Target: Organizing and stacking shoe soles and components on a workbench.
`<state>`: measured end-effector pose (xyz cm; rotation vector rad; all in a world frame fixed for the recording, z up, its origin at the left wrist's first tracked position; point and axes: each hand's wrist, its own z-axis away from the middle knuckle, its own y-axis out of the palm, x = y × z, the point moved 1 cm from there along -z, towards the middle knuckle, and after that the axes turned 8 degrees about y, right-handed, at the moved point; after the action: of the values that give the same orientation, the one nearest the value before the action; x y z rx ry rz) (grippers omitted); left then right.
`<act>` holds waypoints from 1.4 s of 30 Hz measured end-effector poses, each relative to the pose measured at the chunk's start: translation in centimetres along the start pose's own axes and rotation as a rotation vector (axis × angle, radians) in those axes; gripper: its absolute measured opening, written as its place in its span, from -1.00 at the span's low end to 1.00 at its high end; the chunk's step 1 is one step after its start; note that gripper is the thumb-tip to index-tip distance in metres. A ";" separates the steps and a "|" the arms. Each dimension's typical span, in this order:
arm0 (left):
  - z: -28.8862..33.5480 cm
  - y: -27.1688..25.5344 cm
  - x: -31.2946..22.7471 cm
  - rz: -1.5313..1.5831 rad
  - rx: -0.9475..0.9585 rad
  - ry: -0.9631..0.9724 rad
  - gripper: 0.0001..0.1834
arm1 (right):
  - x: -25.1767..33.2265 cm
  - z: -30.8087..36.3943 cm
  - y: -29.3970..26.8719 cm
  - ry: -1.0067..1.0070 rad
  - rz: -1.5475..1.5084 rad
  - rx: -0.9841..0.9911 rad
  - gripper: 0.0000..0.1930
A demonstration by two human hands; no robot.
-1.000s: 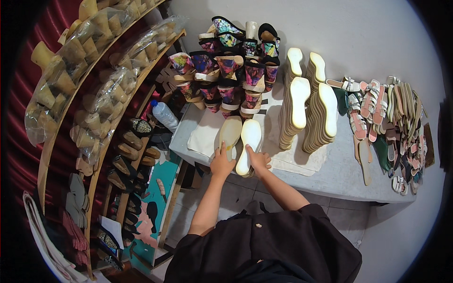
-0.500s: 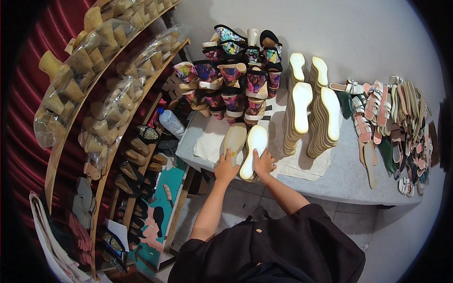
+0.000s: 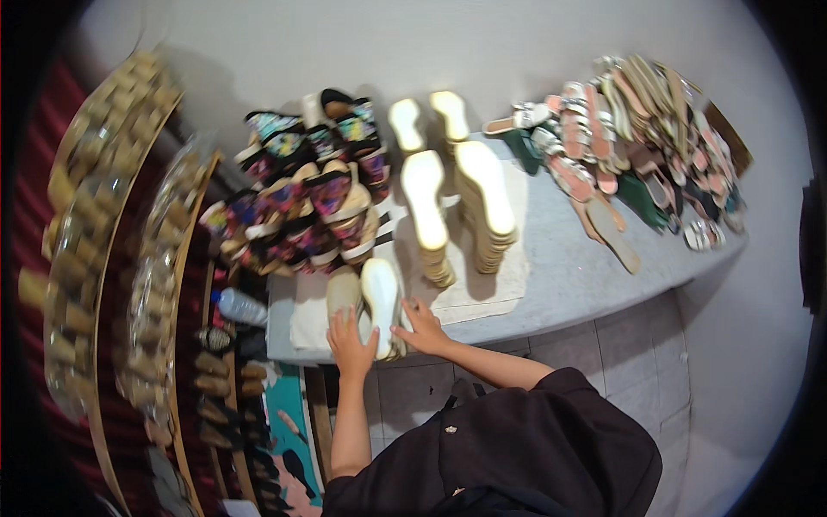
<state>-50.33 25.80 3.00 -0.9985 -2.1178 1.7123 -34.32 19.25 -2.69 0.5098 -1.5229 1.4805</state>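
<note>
A short stack of shoe soles, topped by a white sole (image 3: 380, 302), sits at the table's near left edge, with a beige sole (image 3: 343, 295) right beside it. My left hand (image 3: 351, 345) lies with fingers stretched over the near end of the beige sole, its thumb reaching to the white one. On the other side my right hand (image 3: 423, 328) has its fingers apart, the thumb pointing at the stack's side; whether it touches is blurred. Just beyond stand tall stacks of pale soles (image 3: 424, 200), (image 3: 484, 189).
Colourful wedge sandals (image 3: 332, 194) are piled at the back left. Strappy sandals and loose soles (image 3: 594, 138) heap up on the right of the grey table (image 3: 560, 289). A water bottle (image 3: 241, 308) and shelves of bagged wooden heels (image 3: 103, 215) are at the left.
The view has swung, so the table sits further left. My right thumb has come off the white sole's top to its side; my left hand stays by the beige sole.
</note>
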 end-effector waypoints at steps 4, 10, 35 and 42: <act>1.4 3.3 -2.8 0.105 0.041 0.106 -0.29 | -2.6 4.1 -8.5 -0.097 -0.314 0.355 -0.56; 1.4 5.3 -4.6 0.018 0.011 -0.097 -0.48 | -14.3 7.3 -22.3 0.112 -0.411 -0.283 -0.77; -10.3 20.6 -39.5 0.563 0.069 0.392 -0.35 | -24.3 6.0 -32.0 0.810 -0.055 -0.492 -0.17; -10.6 22.4 -42.3 0.195 0.442 0.367 -0.15 | -21.0 -1.0 -52.8 0.242 0.244 -1.237 -0.38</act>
<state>-5.10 8.84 -5.30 -1.2856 -1.3777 1.8030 19.07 3.85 9.23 -0.5782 -1.9778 0.4876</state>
